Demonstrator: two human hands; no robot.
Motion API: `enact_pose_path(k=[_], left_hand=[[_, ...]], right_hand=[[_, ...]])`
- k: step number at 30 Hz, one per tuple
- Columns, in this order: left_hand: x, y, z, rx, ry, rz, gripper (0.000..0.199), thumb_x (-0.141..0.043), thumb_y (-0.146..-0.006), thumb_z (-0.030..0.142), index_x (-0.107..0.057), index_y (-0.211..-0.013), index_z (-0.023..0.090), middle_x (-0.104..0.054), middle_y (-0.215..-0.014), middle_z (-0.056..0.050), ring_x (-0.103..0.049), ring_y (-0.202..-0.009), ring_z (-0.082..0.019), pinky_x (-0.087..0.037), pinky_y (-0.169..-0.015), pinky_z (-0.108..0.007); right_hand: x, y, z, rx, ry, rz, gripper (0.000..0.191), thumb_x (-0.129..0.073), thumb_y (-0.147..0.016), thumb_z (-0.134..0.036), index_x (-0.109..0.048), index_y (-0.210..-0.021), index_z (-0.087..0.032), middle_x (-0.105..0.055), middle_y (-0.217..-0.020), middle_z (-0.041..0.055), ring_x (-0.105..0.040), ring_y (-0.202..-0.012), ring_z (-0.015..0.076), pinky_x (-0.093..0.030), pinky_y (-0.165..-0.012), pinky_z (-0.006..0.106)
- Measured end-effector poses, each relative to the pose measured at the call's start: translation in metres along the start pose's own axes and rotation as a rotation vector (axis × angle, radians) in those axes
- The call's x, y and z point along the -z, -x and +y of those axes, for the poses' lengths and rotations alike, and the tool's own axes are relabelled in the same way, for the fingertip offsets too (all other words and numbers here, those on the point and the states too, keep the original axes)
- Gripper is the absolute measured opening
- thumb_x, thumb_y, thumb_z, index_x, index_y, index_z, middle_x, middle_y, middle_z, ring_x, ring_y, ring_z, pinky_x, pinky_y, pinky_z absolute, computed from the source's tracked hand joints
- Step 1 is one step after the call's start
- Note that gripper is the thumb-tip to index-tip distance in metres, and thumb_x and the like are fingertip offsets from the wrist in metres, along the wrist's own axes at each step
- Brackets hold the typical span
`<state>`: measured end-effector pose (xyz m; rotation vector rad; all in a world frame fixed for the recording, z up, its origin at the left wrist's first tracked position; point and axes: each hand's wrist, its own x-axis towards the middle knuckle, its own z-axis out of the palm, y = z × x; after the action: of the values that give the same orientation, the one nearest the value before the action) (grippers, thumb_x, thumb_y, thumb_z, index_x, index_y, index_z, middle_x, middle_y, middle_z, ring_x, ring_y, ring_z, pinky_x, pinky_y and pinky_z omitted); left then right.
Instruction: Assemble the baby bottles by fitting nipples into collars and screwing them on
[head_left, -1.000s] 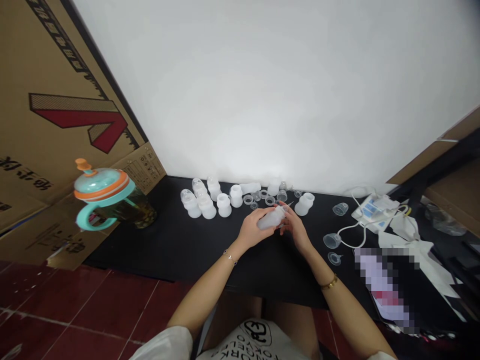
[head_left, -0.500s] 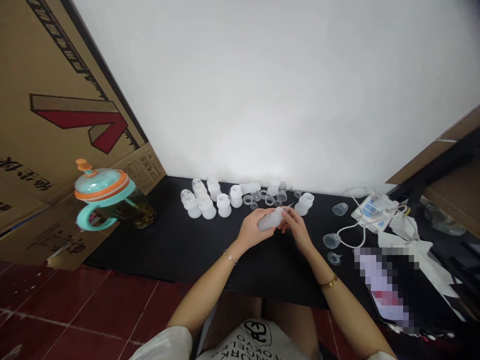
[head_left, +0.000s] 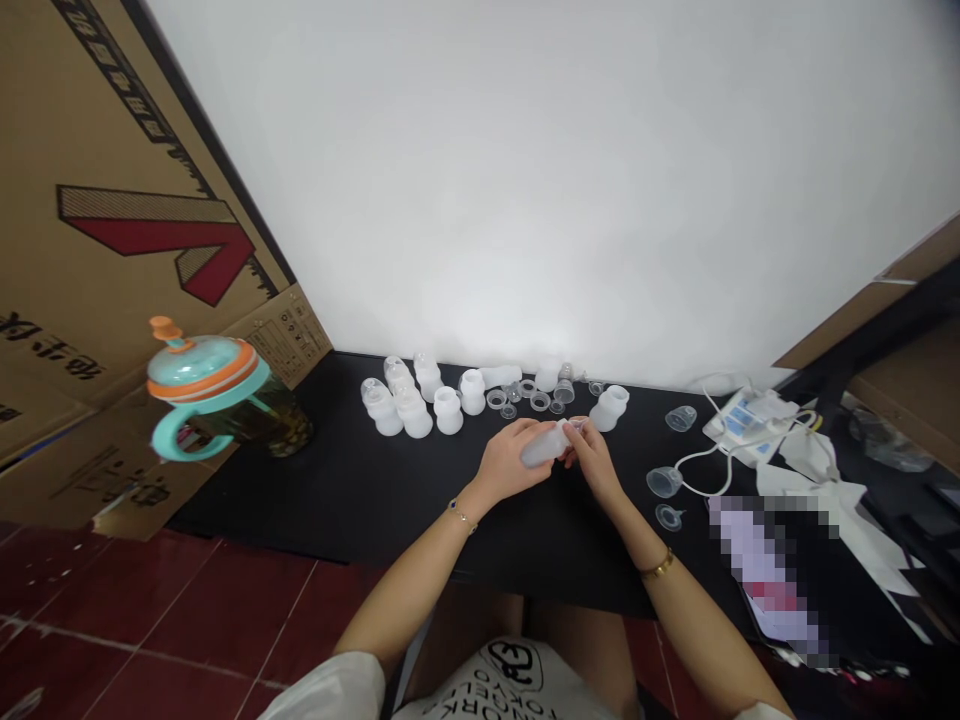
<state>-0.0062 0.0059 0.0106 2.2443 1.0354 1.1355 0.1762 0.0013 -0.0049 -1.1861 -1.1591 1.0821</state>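
My left hand (head_left: 510, 462) is wrapped round a frosted white bottle (head_left: 541, 446), tilted with its neck toward the right. At that neck, my right hand (head_left: 592, 460) pinches a small clear part (head_left: 577, 424), partly hidden by the fingers. Just beyond, on the black table (head_left: 345, 500), lie several clear rings (head_left: 539, 401) and small clear pieces. An open white bottle (head_left: 610, 408) stands right behind my right hand. To the left is a group of several white bottles (head_left: 412, 412), some with clear domed tops.
A large jug (head_left: 217, 390) with a teal handle and orange lid stands at the left beside a cardboard box (head_left: 112, 250). Clear cups (head_left: 664, 482), white cables, papers and a blurred purple item (head_left: 772, 580) lie at the right. A white wall rises behind.
The held bottle has shifted slightly right and turned a little. The fingers of my right hand have closed in more at its neck.
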Motion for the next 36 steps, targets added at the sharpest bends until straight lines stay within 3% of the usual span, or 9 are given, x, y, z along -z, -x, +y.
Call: enact_pose_path(k=[5, 9, 13, 16, 21, 29, 36], left_hand=[[-0.003, 0.002, -0.003, -0.043, 0.001, 0.014, 0.058, -0.069, -0.076, 0.022, -0.061, -0.133, 0.029, -0.067, -0.124, -0.005, -0.066, -0.110, -0.023, -0.056, -0.098, -0.038], [-0.003, 0.001, -0.001, -0.013, 0.059, 0.029, 0.055, -0.071, -0.075, 0.023, -0.063, -0.129, 0.029, -0.067, -0.124, -0.005, -0.068, -0.106, -0.022, -0.057, -0.097, -0.038], [0.000, -0.001, 0.003, 0.011, 0.144, 0.037, 0.054, -0.074, -0.073, 0.022, -0.064, -0.126, 0.028, -0.068, -0.122, -0.005, -0.067, -0.108, -0.024, -0.055, -0.100, -0.040], [0.001, -0.002, 0.005, 0.030, 0.208, 0.038, 0.052, -0.075, -0.073, 0.021, -0.065, -0.124, 0.026, -0.069, -0.122, -0.006, -0.066, -0.111, -0.024, -0.053, -0.101, -0.040], [-0.001, -0.001, 0.003, 0.074, 0.275, 0.043, 0.051, -0.076, -0.073, 0.022, -0.065, -0.123, 0.025, -0.069, -0.121, -0.006, -0.067, -0.109, -0.024, -0.053, -0.097, -0.038], [0.000, -0.002, 0.004, 0.052, 0.283, 0.071, 0.052, -0.074, -0.074, 0.020, -0.065, -0.125, 0.025, -0.069, -0.125, -0.005, -0.065, -0.113, -0.024, -0.052, -0.101, -0.038], [-0.001, -0.002, 0.001, 0.093, 0.277, 0.092, 0.054, -0.075, -0.074, 0.019, -0.064, -0.127, 0.025, -0.069, -0.125, -0.005, -0.065, -0.113, -0.024, -0.051, -0.101, -0.040]], right_hand=[[-0.002, 0.005, 0.005, 0.064, 0.061, 0.017, 0.046, -0.062, -0.090, -0.058, -0.059, -0.121, -0.025, -0.066, -0.090, 0.0017, -0.054, -0.056, 0.0137, -0.047, -0.045, 0.026], [-0.002, 0.004, 0.003, 0.013, -0.104, -0.069, 0.050, -0.057, -0.090, -0.058, -0.054, -0.132, -0.029, -0.066, -0.124, 0.0074, -0.064, -0.079, 0.0221, -0.050, -0.050, 0.029], [-0.001, 0.002, -0.001, -0.007, -0.222, -0.140, 0.053, -0.057, -0.087, -0.055, -0.055, -0.133, -0.030, -0.062, -0.139, 0.0077, -0.065, -0.104, 0.0295, -0.055, -0.064, 0.034], [-0.001, 0.003, -0.003, -0.005, -0.268, -0.161, 0.054, -0.056, -0.086, -0.051, -0.056, -0.135, -0.028, -0.060, -0.142, 0.0081, -0.061, -0.118, 0.0321, -0.055, -0.075, 0.036], [0.000, 0.004, -0.008, -0.018, -0.285, -0.168, 0.051, -0.058, -0.086, -0.049, -0.060, -0.132, -0.029, -0.064, -0.138, 0.0080, -0.062, -0.119, 0.0328, -0.055, -0.080, 0.039], [0.001, 0.003, -0.008, -0.048, -0.269, -0.125, 0.042, -0.067, -0.088, -0.047, -0.068, -0.124, -0.025, -0.068, -0.126, 0.0084, -0.063, -0.110, 0.0300, -0.057, -0.069, 0.032], [0.001, 0.001, -0.004, -0.033, -0.302, -0.107, 0.041, -0.069, -0.087, -0.045, -0.072, -0.124, -0.026, -0.066, -0.125, 0.0073, -0.060, -0.107, 0.0287, -0.059, -0.066, 0.033]])
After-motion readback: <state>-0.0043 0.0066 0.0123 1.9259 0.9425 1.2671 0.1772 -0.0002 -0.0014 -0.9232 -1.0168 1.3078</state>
